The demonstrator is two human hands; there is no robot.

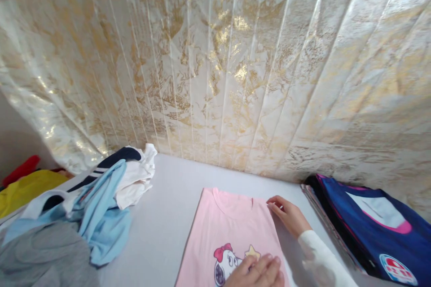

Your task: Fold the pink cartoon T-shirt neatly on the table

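Note:
A pink T-shirt [232, 228] with a cartoon dog and a yellow star lies folded flat in front of me, its neckline facing away. My left hand [256, 272] rests on the printed front at the bottom of the view, its fingers stretched out flat and partly covering the cartoon. At the shirt's far right corner is my right hand [291, 217], thumb and fingertips closed together on the shoulder edge. A white sleeve covers the right forearm. The near end of the shirt falls outside the view.
Loose clothes lie at left: a light blue garment [106, 219], a grey one [47, 255], a white one [138, 177] and a yellow one [30, 188]. A folded stack topped by a navy shirt [363, 228] lies right. Behind the white surface [161, 224] hangs a gold-patterned curtain [215, 76].

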